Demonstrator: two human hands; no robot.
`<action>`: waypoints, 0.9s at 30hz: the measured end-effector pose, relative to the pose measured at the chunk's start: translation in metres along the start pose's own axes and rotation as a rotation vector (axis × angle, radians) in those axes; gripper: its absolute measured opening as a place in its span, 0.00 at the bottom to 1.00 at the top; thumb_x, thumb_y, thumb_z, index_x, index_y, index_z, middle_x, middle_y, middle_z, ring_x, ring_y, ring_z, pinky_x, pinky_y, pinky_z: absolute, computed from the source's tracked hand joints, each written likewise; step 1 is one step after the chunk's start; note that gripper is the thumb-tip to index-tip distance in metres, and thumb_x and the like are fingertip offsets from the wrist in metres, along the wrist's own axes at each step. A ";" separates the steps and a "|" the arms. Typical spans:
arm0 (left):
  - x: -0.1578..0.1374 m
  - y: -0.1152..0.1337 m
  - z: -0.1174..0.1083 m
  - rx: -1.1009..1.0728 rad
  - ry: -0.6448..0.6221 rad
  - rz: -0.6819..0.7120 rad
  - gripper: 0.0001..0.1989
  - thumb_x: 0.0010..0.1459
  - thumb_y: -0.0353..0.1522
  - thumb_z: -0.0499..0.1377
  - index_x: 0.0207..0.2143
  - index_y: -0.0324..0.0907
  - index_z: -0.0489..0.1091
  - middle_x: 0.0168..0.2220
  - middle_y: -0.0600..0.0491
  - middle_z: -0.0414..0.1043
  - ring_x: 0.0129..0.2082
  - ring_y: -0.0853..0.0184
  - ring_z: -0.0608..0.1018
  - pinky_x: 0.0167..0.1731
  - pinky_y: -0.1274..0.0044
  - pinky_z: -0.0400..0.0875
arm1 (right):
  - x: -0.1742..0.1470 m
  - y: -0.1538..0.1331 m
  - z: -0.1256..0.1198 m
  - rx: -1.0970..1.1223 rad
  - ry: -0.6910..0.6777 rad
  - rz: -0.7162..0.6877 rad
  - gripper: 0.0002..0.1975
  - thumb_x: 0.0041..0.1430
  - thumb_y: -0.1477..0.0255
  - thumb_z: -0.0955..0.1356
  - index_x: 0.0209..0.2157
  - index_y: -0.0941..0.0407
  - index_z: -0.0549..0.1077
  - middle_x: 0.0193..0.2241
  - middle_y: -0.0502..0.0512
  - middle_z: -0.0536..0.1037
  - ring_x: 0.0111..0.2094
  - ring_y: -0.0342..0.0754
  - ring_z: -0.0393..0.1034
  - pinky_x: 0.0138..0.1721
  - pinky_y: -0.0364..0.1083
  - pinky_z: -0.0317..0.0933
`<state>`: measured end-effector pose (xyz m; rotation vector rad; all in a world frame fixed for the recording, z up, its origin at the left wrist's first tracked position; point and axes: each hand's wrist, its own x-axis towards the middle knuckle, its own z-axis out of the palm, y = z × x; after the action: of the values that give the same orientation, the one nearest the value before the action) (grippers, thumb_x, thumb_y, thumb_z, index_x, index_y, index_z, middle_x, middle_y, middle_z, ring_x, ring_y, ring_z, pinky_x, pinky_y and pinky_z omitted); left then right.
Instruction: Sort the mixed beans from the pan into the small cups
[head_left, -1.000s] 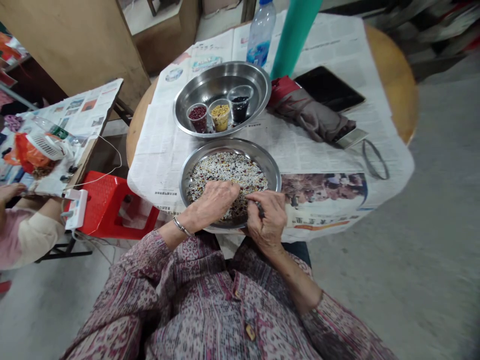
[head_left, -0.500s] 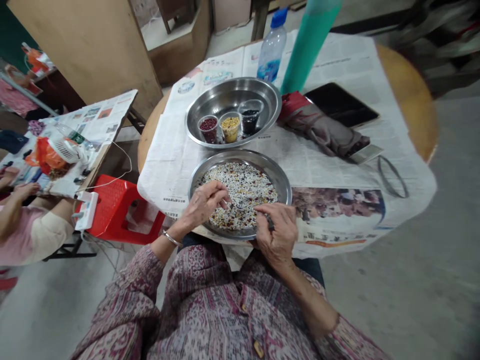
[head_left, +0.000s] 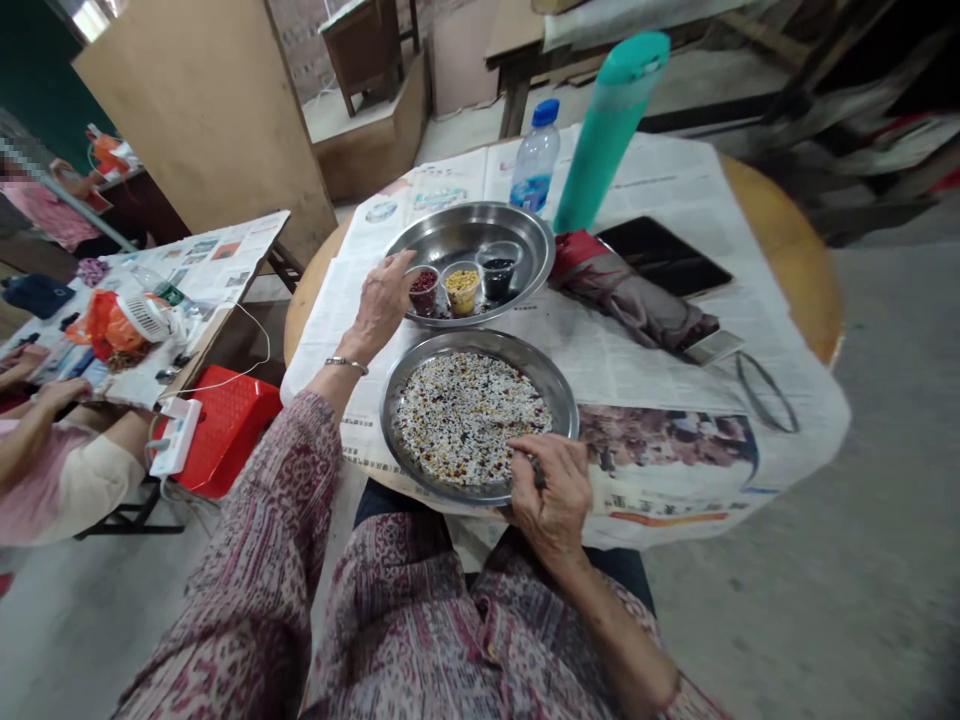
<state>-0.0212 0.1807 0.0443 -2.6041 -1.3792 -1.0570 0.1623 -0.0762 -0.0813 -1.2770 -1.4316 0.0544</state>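
Head view: left hand (head_left: pixel 381 300) hovers at the red-bean cup (head_left: pixel 423 291), upright in the far steel bowl (head_left: pixel 525 225), fingers bunched, contents hidden. Right hand (head_left: pixel 551 485) rests on the near tray's (head_left: pixel 559 385) rim, fingers curled, grains just beyond them.

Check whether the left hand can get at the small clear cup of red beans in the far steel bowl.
Probably yes: the left hand hovers at the far steel bowl's near-left rim, right beside the small clear cup of red beans, with nothing between them.
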 end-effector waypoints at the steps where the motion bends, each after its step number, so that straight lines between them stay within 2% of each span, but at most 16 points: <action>1: -0.009 0.001 0.001 -0.008 0.043 0.002 0.05 0.65 0.26 0.60 0.43 0.39 0.70 0.39 0.51 0.76 0.40 0.67 0.77 0.44 0.74 0.71 | 0.000 0.000 0.000 0.004 -0.001 -0.002 0.08 0.62 0.80 0.66 0.39 0.53 0.73 0.34 0.54 0.78 0.40 0.51 0.71 0.46 0.52 0.65; 4: -0.055 0.019 -0.005 -0.056 0.116 0.021 0.04 0.66 0.27 0.58 0.36 0.42 0.70 0.35 0.53 0.75 0.33 0.70 0.75 0.37 0.75 0.71 | 0.000 -0.001 -0.001 0.009 -0.004 0.005 0.09 0.61 0.80 0.66 0.40 0.53 0.74 0.35 0.54 0.79 0.41 0.51 0.71 0.46 0.53 0.65; 7: -0.111 0.049 -0.016 -0.117 0.027 0.050 0.05 0.67 0.28 0.57 0.36 0.41 0.69 0.31 0.55 0.72 0.31 0.71 0.74 0.34 0.77 0.71 | 0.001 -0.002 -0.003 0.001 -0.007 0.019 0.08 0.62 0.79 0.66 0.39 0.53 0.74 0.35 0.54 0.79 0.41 0.51 0.71 0.46 0.53 0.65; 9: -0.144 0.063 -0.022 -0.137 -0.057 0.054 0.04 0.67 0.28 0.56 0.38 0.41 0.69 0.34 0.54 0.73 0.36 0.70 0.76 0.39 0.76 0.72 | 0.002 -0.003 -0.004 -0.006 -0.017 0.030 0.08 0.62 0.78 0.66 0.39 0.52 0.74 0.34 0.53 0.79 0.40 0.51 0.72 0.46 0.53 0.65; 12: -0.178 0.067 -0.024 -0.098 0.003 -0.007 0.02 0.66 0.28 0.59 0.39 0.42 0.70 0.38 0.52 0.75 0.42 0.66 0.76 0.47 0.70 0.72 | 0.003 -0.004 -0.004 -0.012 -0.020 0.034 0.08 0.62 0.78 0.65 0.38 0.52 0.74 0.34 0.53 0.79 0.39 0.51 0.72 0.46 0.53 0.65; 15: -0.193 0.057 -0.016 -0.151 0.108 -0.182 0.05 0.62 0.26 0.61 0.40 0.44 0.73 0.47 0.50 0.74 0.51 0.62 0.74 0.54 0.64 0.70 | 0.003 -0.003 -0.002 -0.013 -0.007 0.026 0.08 0.62 0.77 0.65 0.37 0.52 0.74 0.34 0.53 0.79 0.39 0.51 0.72 0.46 0.53 0.65; 18: -0.197 0.047 -0.006 -0.299 0.132 -0.330 0.12 0.59 0.22 0.59 0.42 0.45 0.75 0.55 0.49 0.69 0.57 0.61 0.72 0.59 0.63 0.69 | 0.002 -0.004 -0.003 -0.046 -0.028 0.039 0.07 0.62 0.76 0.65 0.36 0.52 0.74 0.33 0.53 0.80 0.39 0.51 0.72 0.46 0.53 0.64; 21: -0.199 0.042 0.000 -0.373 0.113 -0.346 0.19 0.57 0.19 0.53 0.43 0.46 0.75 0.58 0.50 0.67 0.60 0.61 0.70 0.62 0.62 0.66 | 0.005 -0.006 -0.009 -0.177 -0.118 0.051 0.07 0.64 0.73 0.64 0.36 0.52 0.75 0.34 0.53 0.80 0.41 0.52 0.72 0.50 0.54 0.60; 24: -0.203 0.041 0.004 -0.399 0.110 -0.334 0.21 0.55 0.19 0.51 0.43 0.46 0.75 0.59 0.51 0.65 0.61 0.61 0.68 0.64 0.62 0.65 | 0.018 -0.010 -0.017 -0.376 -0.231 0.002 0.07 0.64 0.70 0.65 0.38 0.52 0.76 0.37 0.54 0.82 0.44 0.53 0.71 0.58 0.58 0.52; 27: -0.205 0.039 0.008 -0.426 0.114 -0.349 0.20 0.54 0.19 0.51 0.41 0.45 0.76 0.58 0.50 0.66 0.61 0.61 0.69 0.64 0.62 0.64 | 0.037 -0.012 -0.020 -0.485 -0.371 -0.060 0.09 0.64 0.69 0.65 0.40 0.53 0.76 0.38 0.55 0.82 0.43 0.53 0.70 0.53 0.54 0.55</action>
<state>-0.0663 0.0094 -0.0670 -2.5581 -1.7947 -1.6854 0.1786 -0.0677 -0.0420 -1.6782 -1.8754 -0.1091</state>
